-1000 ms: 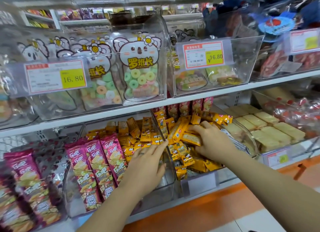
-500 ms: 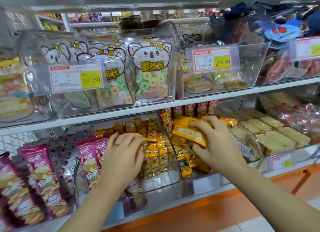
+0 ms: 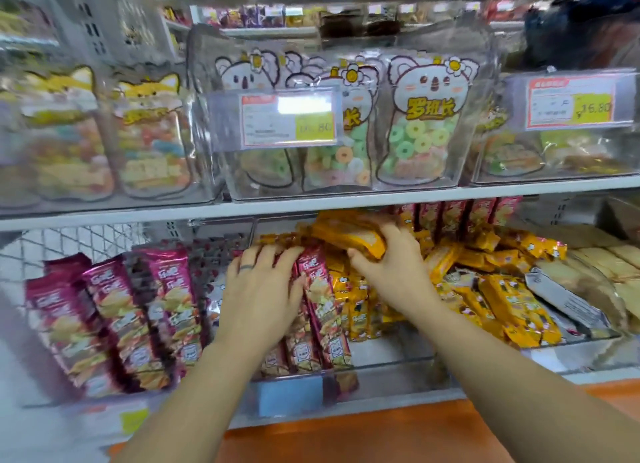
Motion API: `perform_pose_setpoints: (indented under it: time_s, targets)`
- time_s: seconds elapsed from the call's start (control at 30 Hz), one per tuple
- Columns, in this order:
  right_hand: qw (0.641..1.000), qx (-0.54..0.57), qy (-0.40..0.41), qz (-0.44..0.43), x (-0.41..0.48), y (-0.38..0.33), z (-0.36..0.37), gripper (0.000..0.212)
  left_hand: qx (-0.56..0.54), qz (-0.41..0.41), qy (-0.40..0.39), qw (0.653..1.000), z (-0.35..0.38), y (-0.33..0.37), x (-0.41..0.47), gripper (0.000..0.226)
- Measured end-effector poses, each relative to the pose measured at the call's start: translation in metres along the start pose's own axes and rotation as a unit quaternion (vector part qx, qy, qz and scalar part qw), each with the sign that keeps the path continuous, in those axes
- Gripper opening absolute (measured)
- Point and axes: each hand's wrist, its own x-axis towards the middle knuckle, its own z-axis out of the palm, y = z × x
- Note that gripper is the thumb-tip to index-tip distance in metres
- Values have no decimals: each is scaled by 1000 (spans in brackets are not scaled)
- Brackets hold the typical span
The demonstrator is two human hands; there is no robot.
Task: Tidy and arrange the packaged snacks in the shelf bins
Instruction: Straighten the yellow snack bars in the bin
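Observation:
On the lower shelf stands a clear bin [image 3: 381, 362] holding magenta snack packs [image 3: 325, 310] on its left side and small yellow packs [image 3: 360, 306] behind. My left hand [image 3: 259, 289] lies flat with straight fingers on the magenta packs in that bin. My right hand [image 3: 391, 265] grips a bundle of yellow snack packs [image 3: 349, 234] lifted above the bin, just under the upper shelf edge. To the right, a neighbouring bin holds a loose heap of yellow packs [image 3: 512, 289].
More magenta packs [image 3: 114, 317] fill the bin at the left. The upper shelf [image 3: 311, 203] carries clear bins of koala-printed candy bags [image 3: 415, 133] with price tags. Pale wrapped cakes [image 3: 609, 268] lie at far right. An orange floor strip runs below.
My view has swung left. My right hand has carried the yellow bundle leftward and up over the middle bin. My left hand has shifted onto the magenta packs.

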Motion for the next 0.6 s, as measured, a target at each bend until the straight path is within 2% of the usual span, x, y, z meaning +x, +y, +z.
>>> perform_pose_setpoints:
  time_s: [0.1,0.2,0.4,0.6]
  targets:
    - [999,10,18,-24,13,0,13,47,-18,21,25,999,3,-6,-1,37]
    - [998,6,-27,-56,22,-4,34,53,-40,37,42,998,9,-13,-5,36]
    - [980,-141,-122,-74,25,3,54,71,-72,47,56,995,12,-24,-12,41]
    - [946,-227,-131,-190,28,-2,52,62,-72,43,66,994,16,-22,-13,41]
